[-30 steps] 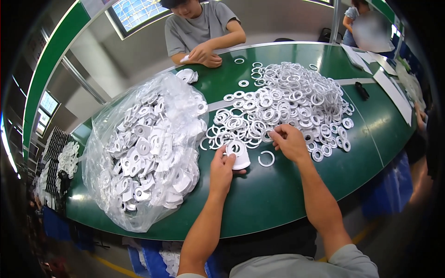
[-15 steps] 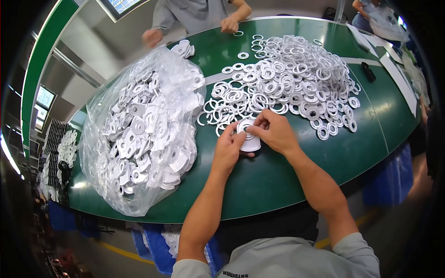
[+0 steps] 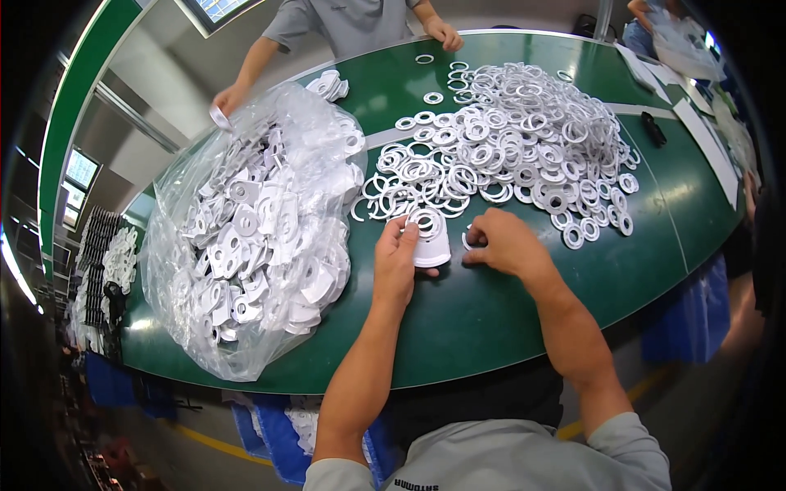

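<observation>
My left hand (image 3: 395, 263) is closed on a white plastic part (image 3: 432, 250) with a round, ringed upper end and a wider, flared lower end. A little to its right, my right hand (image 3: 509, 244) pinches a thin white ring (image 3: 466, 240), mostly covered by the fingers. The ring and the part are apart. Just beyond both hands lies a large heap of loose white rings (image 3: 524, 131). To the left, a clear plastic bag (image 3: 176, 270) holds a pile of similar white parts (image 3: 246, 221).
All this rests on a green table (image 3: 508, 327) with a curved edge. Across it a co-worker's hand (image 3: 232, 98) holds a white part over the bag; their other hand (image 3: 444, 34) is near the far edge. A black object (image 3: 652, 129) and white strips (image 3: 706, 151) lie at right.
My right hand has drawn away to the right from the white part, with a ring now showing in its fingers. The co-worker's hand has reached toward the bag with a part.
</observation>
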Demonstrator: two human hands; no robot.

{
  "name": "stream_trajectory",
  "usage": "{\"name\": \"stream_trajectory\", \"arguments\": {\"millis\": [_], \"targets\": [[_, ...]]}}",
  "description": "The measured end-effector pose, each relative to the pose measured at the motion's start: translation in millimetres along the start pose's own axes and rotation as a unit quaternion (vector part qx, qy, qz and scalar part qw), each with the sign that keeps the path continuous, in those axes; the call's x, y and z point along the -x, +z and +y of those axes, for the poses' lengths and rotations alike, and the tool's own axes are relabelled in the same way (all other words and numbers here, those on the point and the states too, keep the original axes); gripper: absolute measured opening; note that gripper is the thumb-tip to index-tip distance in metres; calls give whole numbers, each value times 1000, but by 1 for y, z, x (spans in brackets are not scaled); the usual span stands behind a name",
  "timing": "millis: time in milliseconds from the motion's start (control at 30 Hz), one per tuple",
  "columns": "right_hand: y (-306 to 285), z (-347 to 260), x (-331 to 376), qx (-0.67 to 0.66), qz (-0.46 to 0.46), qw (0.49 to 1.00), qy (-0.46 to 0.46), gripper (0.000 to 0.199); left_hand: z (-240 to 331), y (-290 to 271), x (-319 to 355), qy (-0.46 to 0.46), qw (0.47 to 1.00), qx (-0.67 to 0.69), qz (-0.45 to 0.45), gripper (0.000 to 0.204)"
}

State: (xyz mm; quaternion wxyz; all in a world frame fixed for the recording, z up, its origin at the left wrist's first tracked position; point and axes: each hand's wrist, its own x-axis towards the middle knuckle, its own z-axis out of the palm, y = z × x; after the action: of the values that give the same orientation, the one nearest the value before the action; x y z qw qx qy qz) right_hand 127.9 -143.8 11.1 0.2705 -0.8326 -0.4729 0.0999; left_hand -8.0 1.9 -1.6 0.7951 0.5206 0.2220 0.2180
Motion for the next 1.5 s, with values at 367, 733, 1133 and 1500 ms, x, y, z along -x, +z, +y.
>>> {"name": "stream_trajectory", "arguments": {"millis": [367, 733, 1133, 1500], "targets": [[-21, -10, -13, -436, 10, 893, 112, 15, 2, -3, 3, 23, 999, -18, 29, 27], [-6, -21, -15, -501, 14, 855, 131, 16, -7, -3, 0, -5, 999, -19, -31, 31], [9, -19, -1, 42, 213, 975, 36, 14, 5, -14, -3, 47, 995, -7, 84, 27], [15, 0, -18, 17, 122, 988, 91, 16, 5, -15, -3, -22, 997, 38, 55, 25]]}}
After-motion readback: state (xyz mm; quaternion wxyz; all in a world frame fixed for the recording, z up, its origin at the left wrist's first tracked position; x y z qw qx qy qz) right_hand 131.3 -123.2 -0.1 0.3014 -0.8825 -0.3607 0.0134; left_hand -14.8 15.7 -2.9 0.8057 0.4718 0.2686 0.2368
